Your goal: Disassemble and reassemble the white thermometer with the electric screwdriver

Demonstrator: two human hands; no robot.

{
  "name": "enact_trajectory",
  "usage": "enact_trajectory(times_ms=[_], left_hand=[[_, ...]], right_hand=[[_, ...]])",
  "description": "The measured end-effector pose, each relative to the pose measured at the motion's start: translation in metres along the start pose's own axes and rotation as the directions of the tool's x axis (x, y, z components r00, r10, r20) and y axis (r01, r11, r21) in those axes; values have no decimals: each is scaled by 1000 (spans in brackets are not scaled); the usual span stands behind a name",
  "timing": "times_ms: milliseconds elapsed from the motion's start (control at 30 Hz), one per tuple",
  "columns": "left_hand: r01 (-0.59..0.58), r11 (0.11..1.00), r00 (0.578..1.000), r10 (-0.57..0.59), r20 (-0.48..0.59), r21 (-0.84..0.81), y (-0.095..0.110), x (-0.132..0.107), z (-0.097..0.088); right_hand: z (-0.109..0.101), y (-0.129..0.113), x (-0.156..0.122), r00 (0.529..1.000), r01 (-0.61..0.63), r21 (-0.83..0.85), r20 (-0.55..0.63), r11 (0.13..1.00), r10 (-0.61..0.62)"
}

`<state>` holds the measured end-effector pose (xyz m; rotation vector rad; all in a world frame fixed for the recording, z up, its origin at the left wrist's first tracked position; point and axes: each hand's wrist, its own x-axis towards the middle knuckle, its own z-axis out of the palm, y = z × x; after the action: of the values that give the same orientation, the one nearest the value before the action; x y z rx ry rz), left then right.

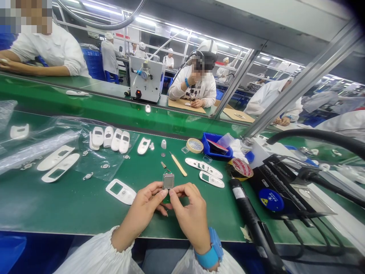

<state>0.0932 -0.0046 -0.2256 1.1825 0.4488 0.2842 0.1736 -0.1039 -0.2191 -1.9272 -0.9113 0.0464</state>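
Pinching a small square display module [168, 181] between both hands, left hand [146, 207] and right hand [189, 213] closed on its lower edge, above the green mat [71, 205], white casing [121, 191] just left, wooden stick [178, 164] beyond.

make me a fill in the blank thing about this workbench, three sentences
1. The left hand and the right hand pinch one small square module above a ____ mat.
2. The blue strap sits on the ____ wrist.
3. The tape roll lies beside a ____ tray.
Missing words: green; right; blue.
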Motion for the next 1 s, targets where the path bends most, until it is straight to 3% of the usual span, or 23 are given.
enact_trajectory(times_ms=[400, 467, 567, 667, 833, 1000], left_hand=[[-4, 997, 999, 2, -32, -74, 2, -1, 0], [5, 996, 1000, -7, -24, -90, 2, -1, 0], [15, 993, 1000, -16, -3, -118, 3, -2, 1], [33, 988, 999, -31, 13, -152, 3, -2, 0], [80, 978, 997, -82, 0, -194, 4, -2, -2], [96, 969, 995, -93, 24, -227, 8, -1, -2]], right_hand=[[5, 5, 0, 972, -229, 197, 4, 953, 233], [8, 6, 1, 961, -275, 294, 68, 915, 267], [12, 5, 1, 940, -340, 454, 201, 824, 277], [16, 3, 0, 926, -378, 537, 237, 754, 295], [15, 6, -3, 944, -329, 510, 206, 794, 259], [9, 7, -4, 934, -346, 516, 266, 783, 238]])
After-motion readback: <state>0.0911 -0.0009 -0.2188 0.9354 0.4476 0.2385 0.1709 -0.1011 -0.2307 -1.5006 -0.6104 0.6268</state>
